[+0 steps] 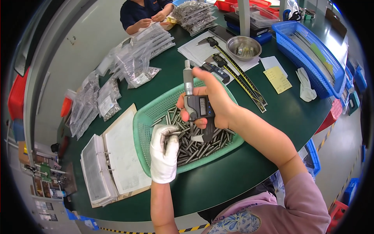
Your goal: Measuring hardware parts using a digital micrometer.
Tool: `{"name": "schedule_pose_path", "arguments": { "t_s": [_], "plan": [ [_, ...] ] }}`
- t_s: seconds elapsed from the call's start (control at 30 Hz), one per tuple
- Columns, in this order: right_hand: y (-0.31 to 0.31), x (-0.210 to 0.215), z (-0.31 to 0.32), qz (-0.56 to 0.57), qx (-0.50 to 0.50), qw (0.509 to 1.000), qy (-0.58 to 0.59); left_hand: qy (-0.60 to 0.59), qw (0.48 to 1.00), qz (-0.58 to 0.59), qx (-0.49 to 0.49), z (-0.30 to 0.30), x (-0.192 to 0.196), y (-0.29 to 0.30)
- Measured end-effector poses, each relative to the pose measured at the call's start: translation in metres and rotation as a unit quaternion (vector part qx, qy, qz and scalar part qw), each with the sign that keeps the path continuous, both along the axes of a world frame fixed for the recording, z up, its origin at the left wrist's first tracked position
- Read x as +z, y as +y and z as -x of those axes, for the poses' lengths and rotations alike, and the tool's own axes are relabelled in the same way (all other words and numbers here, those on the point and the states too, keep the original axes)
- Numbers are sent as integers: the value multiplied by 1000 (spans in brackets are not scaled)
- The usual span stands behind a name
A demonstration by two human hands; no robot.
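Observation:
My right hand [219,97] is bare and wrapped round a digital micrometer [198,108], with its thimble pointing up and away and its frame toward me. My left hand [163,160], in a white glove with dirty fingertips, pinches a small metal pin [175,133] between thumb and fingers. The pin lies close to the micrometer's measuring gap; whether they touch I cannot tell. Both hands are over a green perforated plastic basket [138,134], which holds a heap of similar grey metal pins [193,155].
An open ring binder [126,158] lies left of the basket. Bagged metal parts [142,76] line the far left. Calipers [237,76], a steel bowl [244,48], a yellow note [277,79], a white glove [306,85] and a blue basket [307,58] sit beyond. Another person [142,15] works opposite.

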State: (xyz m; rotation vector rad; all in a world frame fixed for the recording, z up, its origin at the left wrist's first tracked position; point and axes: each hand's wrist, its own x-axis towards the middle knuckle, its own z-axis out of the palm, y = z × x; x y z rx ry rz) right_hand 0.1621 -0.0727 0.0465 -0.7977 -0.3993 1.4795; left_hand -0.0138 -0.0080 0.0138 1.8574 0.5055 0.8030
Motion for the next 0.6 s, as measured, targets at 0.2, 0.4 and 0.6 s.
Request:
{"name": "schedule_pose_path", "arguments": {
  "t_s": [0.2,0.4,0.6],
  "plan": [
    [1,-6,3,34,-12,999,-21,7,999,-43,-2,3,1,-1],
    [0,-3,7,23,17,999,-13,-14,999,-39,-13,5,4,-4],
    [3,-12,3,23,7,1000,0,12,998,-40,-36,4,5,-5]
  ]
}}
